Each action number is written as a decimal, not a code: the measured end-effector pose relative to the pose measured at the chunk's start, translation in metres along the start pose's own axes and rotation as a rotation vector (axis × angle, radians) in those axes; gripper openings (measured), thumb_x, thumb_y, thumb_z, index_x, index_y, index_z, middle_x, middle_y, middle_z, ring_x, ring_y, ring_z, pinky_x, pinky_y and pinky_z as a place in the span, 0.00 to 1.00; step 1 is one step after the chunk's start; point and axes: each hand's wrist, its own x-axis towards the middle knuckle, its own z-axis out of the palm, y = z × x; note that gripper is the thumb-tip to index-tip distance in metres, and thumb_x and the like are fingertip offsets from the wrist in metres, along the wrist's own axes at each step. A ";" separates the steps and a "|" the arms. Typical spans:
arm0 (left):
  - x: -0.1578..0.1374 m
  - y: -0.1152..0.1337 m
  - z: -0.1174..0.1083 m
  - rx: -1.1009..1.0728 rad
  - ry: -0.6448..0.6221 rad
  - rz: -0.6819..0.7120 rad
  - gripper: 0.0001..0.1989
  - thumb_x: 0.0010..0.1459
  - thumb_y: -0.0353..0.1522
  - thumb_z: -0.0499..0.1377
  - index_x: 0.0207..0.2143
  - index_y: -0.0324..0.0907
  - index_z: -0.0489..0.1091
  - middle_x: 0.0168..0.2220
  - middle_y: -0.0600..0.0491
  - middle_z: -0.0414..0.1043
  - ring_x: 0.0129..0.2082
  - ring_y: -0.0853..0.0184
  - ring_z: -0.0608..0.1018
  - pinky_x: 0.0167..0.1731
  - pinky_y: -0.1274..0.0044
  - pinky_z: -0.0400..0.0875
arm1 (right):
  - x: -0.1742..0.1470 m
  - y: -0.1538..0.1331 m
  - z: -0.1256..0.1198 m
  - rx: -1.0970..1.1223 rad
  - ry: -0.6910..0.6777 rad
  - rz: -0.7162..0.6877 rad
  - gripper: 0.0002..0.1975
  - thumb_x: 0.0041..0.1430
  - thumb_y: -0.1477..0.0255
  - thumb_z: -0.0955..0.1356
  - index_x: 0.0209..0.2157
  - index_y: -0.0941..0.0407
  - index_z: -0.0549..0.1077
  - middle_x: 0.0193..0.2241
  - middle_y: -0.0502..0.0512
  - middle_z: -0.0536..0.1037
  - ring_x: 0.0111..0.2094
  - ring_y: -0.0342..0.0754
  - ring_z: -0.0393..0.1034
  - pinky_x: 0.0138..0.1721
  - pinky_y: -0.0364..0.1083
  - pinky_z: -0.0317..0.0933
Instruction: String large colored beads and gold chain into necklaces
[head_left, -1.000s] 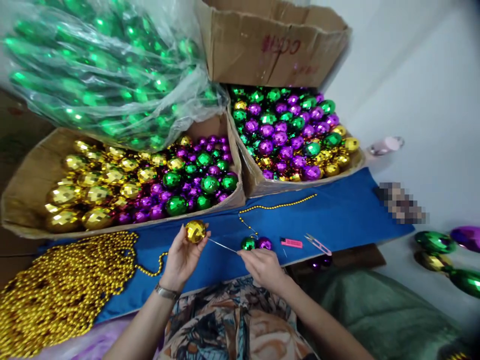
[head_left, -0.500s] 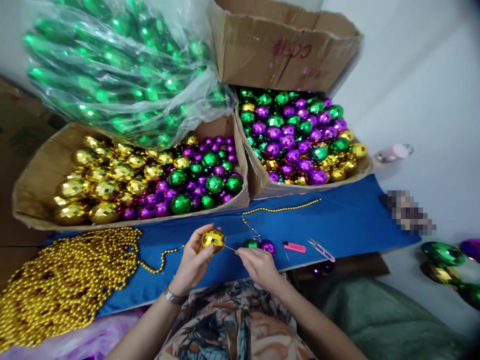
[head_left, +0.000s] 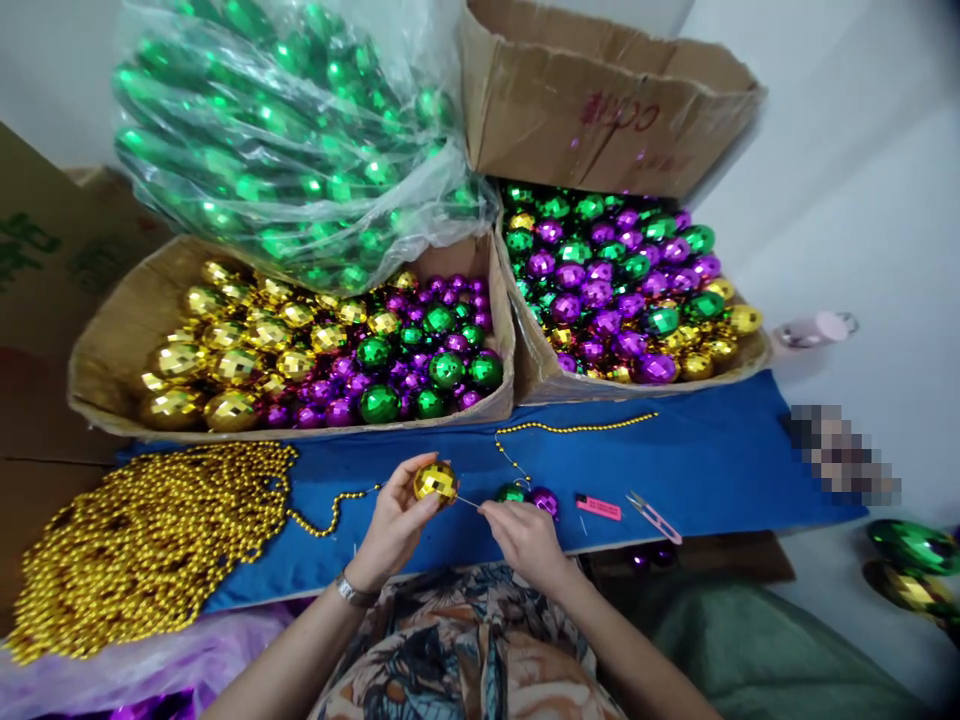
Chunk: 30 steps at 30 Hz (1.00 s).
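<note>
Person's left hand [head_left: 393, 526] grips gold ball [head_left: 435, 484], right hand [head_left: 526, 540] just beside it pinches a thin strand [head_left: 467, 501] reaching the ball; hands have drawn closer over the last second, less strand showing, so it's probably further in.

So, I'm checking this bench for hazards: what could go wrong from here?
The left hand holds a gold ball while the right hand pinches a thin needle or thread beside it; if it is a needle, a slip might prick a finger.
The green ball and purple ball lie close by the right hand and could get knocked.
The pink snips lie by the blue cloth's near edge and might fall.
</note>
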 end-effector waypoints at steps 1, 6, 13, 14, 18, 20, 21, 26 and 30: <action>-0.001 0.000 0.000 0.027 0.007 0.023 0.25 0.48 0.33 0.69 0.50 0.44 0.68 0.52 0.44 0.70 0.44 0.59 0.77 0.44 0.69 0.73 | 0.000 0.000 0.000 -0.019 0.001 -0.002 0.15 0.68 0.73 0.57 0.41 0.55 0.74 0.28 0.55 0.77 0.31 0.46 0.72 0.34 0.43 0.61; -0.005 -0.001 -0.001 0.025 0.017 0.018 0.25 0.49 0.33 0.68 0.50 0.44 0.68 0.50 0.44 0.70 0.44 0.60 0.77 0.43 0.69 0.73 | 0.000 0.000 0.001 -0.041 0.000 -0.011 0.15 0.68 0.74 0.57 0.42 0.55 0.74 0.27 0.55 0.77 0.30 0.45 0.71 0.34 0.43 0.60; -0.004 -0.002 -0.003 -0.036 0.002 -0.001 0.24 0.50 0.34 0.67 0.50 0.44 0.68 0.50 0.45 0.71 0.44 0.59 0.77 0.43 0.68 0.73 | 0.001 -0.002 0.000 -0.039 0.026 -0.031 0.14 0.68 0.74 0.57 0.42 0.56 0.74 0.27 0.54 0.76 0.30 0.45 0.71 0.34 0.42 0.60; -0.004 -0.003 -0.003 -0.034 -0.009 -0.006 0.24 0.50 0.34 0.67 0.50 0.44 0.68 0.50 0.45 0.71 0.44 0.59 0.77 0.43 0.67 0.73 | 0.002 -0.003 0.000 -0.036 0.028 -0.032 0.14 0.68 0.74 0.57 0.42 0.56 0.74 0.27 0.54 0.76 0.30 0.44 0.71 0.34 0.42 0.60; -0.008 -0.011 0.000 0.013 -0.120 -0.038 0.26 0.50 0.34 0.67 0.53 0.47 0.67 0.53 0.45 0.69 0.44 0.59 0.76 0.43 0.66 0.73 | 0.005 -0.008 0.001 -0.018 0.007 -0.026 0.15 0.69 0.73 0.56 0.39 0.56 0.73 0.27 0.54 0.76 0.29 0.45 0.70 0.33 0.42 0.59; -0.008 -0.013 -0.008 0.121 -0.193 -0.005 0.31 0.50 0.35 0.67 0.56 0.48 0.64 0.57 0.44 0.65 0.47 0.57 0.75 0.45 0.67 0.73 | 0.005 -0.008 0.002 0.000 -0.008 -0.024 0.16 0.69 0.73 0.56 0.38 0.56 0.73 0.27 0.54 0.75 0.29 0.45 0.70 0.32 0.43 0.58; -0.006 -0.013 -0.016 0.211 -0.198 0.028 0.32 0.51 0.36 0.66 0.58 0.47 0.63 0.59 0.43 0.63 0.48 0.57 0.74 0.45 0.68 0.72 | 0.005 -0.007 0.002 0.013 -0.006 -0.025 0.16 0.69 0.73 0.55 0.37 0.56 0.73 0.27 0.54 0.75 0.29 0.45 0.70 0.32 0.43 0.58; 0.013 0.006 -0.107 1.165 0.373 0.224 0.19 0.59 0.42 0.55 0.47 0.41 0.70 0.41 0.47 0.76 0.37 0.63 0.78 0.37 0.73 0.73 | 0.001 0.000 0.004 0.066 0.050 -0.049 0.14 0.69 0.74 0.57 0.37 0.57 0.72 0.30 0.55 0.77 0.33 0.46 0.72 0.36 0.42 0.59; 0.024 0.031 -0.187 1.388 0.642 0.198 0.14 0.56 0.34 0.54 0.42 0.37 0.71 0.39 0.42 0.75 0.41 0.55 0.76 0.45 0.65 0.68 | 0.002 0.001 0.009 0.035 0.046 -0.093 0.14 0.69 0.74 0.56 0.39 0.57 0.72 0.30 0.55 0.77 0.32 0.46 0.72 0.35 0.43 0.59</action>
